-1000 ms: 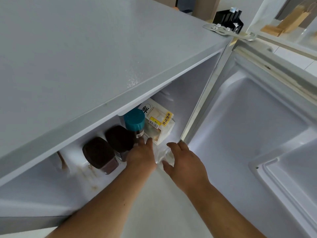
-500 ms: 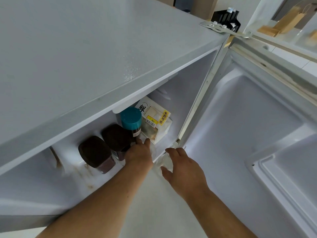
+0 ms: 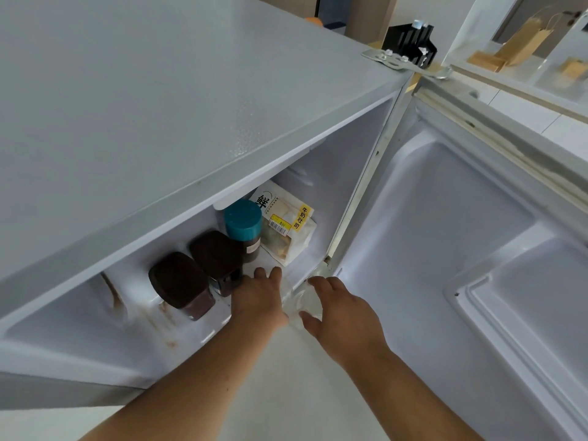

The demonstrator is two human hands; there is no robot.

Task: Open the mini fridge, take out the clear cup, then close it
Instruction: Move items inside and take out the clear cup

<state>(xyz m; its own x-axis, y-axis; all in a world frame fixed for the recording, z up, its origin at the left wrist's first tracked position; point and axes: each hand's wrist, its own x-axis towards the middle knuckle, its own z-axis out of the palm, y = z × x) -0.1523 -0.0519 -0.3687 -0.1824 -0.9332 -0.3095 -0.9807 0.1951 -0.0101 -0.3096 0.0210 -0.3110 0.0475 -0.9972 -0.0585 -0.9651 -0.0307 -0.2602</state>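
Clear plastic, the clear cup sits at the front edge of the mini fridge floor, between both hands. Left hand presses its left side, fingers extended; right hand curves round its right side. Whether either has closed a firm hold cannot be told (cup is blurred). Door stands wide to the right. Two dark-lidded jars and a teal-capped bottle stand just left of the left hand; a bread packet lies behind. Floor ahead of the cup is open.
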